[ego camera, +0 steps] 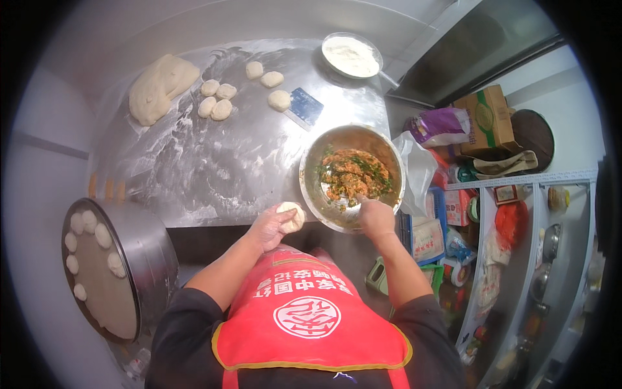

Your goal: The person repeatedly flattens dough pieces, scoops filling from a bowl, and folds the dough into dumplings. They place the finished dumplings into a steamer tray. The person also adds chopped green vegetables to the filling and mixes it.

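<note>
My left hand (267, 229) holds a round piece of dough (294, 221) just off the front edge of the steel table (238, 170). My right hand (378, 217) reaches over the near rim of a metal mixing bowl (317, 197). Its fingers are bunched at the edge of an orange-brown minced filling (354, 165) flecked with chopped greens. Whether a small utensil sits in those fingers is hard to make out. The bowl stands at the table's right front corner.
A large dough mass (163, 87) lies at the back left, with several dough balls (221, 110) beside it. Near a blue-and-silver dough scraper (305, 108) sits another ball (279, 100). A flour pan (351, 56) stands behind. Left is a round steamer (104, 301) holding buns; right, packed shelves (534, 194).
</note>
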`<control>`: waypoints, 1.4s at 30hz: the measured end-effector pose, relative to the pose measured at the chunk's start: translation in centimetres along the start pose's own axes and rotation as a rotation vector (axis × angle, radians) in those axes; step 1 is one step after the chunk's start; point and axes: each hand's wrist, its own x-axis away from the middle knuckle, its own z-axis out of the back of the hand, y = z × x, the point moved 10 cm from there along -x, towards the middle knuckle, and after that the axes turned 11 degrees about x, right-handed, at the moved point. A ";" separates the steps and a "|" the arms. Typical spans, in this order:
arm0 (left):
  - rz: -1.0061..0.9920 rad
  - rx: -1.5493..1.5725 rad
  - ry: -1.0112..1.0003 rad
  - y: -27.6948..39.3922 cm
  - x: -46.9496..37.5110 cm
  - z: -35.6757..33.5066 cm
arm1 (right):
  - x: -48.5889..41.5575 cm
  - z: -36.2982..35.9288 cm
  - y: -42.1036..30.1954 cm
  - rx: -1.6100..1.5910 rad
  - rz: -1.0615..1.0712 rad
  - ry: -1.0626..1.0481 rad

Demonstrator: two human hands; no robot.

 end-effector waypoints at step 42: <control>-0.012 0.321 0.044 -5.4 -8.2 -12.7 | 5.9 0.9 10.1 -0.346 -0.008 0.209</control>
